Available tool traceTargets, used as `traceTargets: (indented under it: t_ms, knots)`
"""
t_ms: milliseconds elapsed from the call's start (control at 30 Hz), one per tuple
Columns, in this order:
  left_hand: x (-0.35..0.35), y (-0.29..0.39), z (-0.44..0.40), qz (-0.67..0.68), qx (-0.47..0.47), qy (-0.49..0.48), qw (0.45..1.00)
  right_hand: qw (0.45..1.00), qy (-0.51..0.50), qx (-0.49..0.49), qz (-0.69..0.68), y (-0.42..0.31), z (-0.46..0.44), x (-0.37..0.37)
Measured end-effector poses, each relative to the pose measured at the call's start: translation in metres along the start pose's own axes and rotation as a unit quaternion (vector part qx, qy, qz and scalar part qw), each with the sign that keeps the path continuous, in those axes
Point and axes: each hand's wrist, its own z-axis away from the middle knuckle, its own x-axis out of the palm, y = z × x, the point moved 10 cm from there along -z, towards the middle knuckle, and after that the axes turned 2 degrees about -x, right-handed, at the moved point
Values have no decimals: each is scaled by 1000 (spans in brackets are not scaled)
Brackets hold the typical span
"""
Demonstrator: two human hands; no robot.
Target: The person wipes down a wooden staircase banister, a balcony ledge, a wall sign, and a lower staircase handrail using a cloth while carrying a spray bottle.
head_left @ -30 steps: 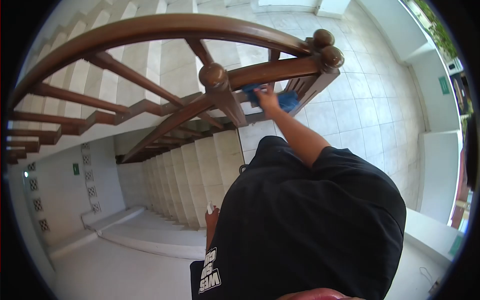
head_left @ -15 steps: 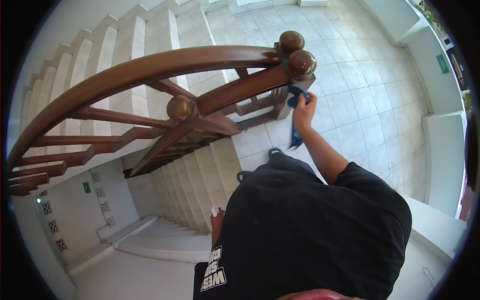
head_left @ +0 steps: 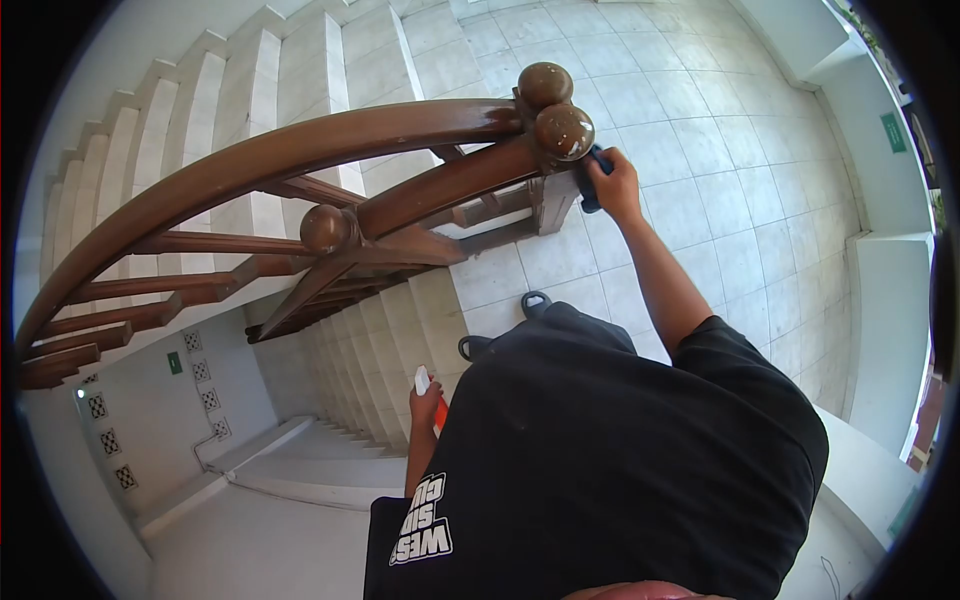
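My right hand [head_left: 617, 185] is closed on a dark blue cloth [head_left: 590, 200]. It presses the cloth against the side of the brown wooden newel post [head_left: 556, 190], just below a round ball finial [head_left: 565, 131] with pale worn spots. Lower down on the left, beside my body, my left hand [head_left: 425, 402] grips an orange bottle [head_left: 441, 416] with a white top [head_left: 421, 380]. Its full shape is partly hidden by my fingers and shirt.
A curved wooden handrail [head_left: 270, 135] with balusters runs left from the post. Pale stairs [head_left: 240, 110] rise behind it, and another flight [head_left: 400, 330] descends on the left. Tiled floor [head_left: 720, 210] spreads right, bounded by a low white wall [head_left: 890, 330].
My right hand has brought the hanging cloth up against the post, where it is now bunched. My left hand has come further into view with the bottle, showing its orange part.
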Motion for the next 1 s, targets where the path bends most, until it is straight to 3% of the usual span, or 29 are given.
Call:
traceTargets:
  t_ms: [67, 100, 167, 200, 233, 300, 333, 367, 433, 467, 500, 567, 600, 633, 700, 733, 767, 833, 900, 967, 1000]
  knots:
    - [4, 0, 0, -6, 2, -4, 1000, 957, -261, -62, 106, -11, 27, 39]
    - [6, -1, 1, -12, 3, -8, 1000, 947, -226, -199, 112, -40, 41, 37]
    - [4, 0, 1, -24, 6, 2, 1000, 995, -74, -56, -26, -15, 21, 2]
    - [2, -2, 8, -36, 4, 16, 999, 999, 43, -33, -3, -7, 7, -22]
    - [2, -3, 15, -34, 0, 19, 999, 993, 98, -72, -2, -20, -1, -34]
    - [-2, -5, 25, -50, -23, 31, 998, 1000, -22, -2, 3, -12, -8, -2]
    - [-5, -17, 22, -51, -25, 33, 998, 997, 38, -62, 30, -17, -4, -3]
    - [-7, -27, 20, -43, -23, 21, 999, 997, 37, -61, 29, -9, -2, -7]
    - [-8, -31, 13, -33, -18, 9, 999, 977, -175, -103, 67, -23, 6, 10]
    - [-9, -35, 13, -35, -21, 15, 999, 925, -266, -253, 99, -32, 20, 24]
    - [-11, -39, 15, -37, -26, 21, 999, 914, -272, -278, 116, -48, 32, 18]
    - [-15, -43, 8, -34, -24, 20, 999, 986, -142, -82, 21, -26, 5, -14]
    - [-12, -44, 6, -26, -23, 20, 999, 997, -66, -39, -5, -29, -5, -32]
    - [-6, -35, 11, -22, -25, 20, 999, 993, -21, -118, -16, -47, -10, -34]
    - [-6, -12, 19, -38, -13, 41, 998, 980, -38, -190, 47, -35, -5, 2]
    - [-6, -11, 18, -39, -13, 41, 998, 990, 1, -134, 33, -24, 4, 4]
    - [-5, -6, 15, -42, -4, 38, 998, 984, 6, -165, 60, -30, 13, 3]
    - [-2, -4, -2, -42, 10, 33, 999, 978, -168, -113, 53, -16, 33, 27]
    - [-3, -16, -18, 24, 8, 30, 999, 931, -269, -235, 80, -36, 74, 42]
    - [-4, -16, -25, 19, 14, 26, 999, 955, -224, -184, 55, -37, 79, 35]
    - [-3, -13, -26, 17, 21, 25, 999, 987, -110, -116, 33, -35, 69, 19]
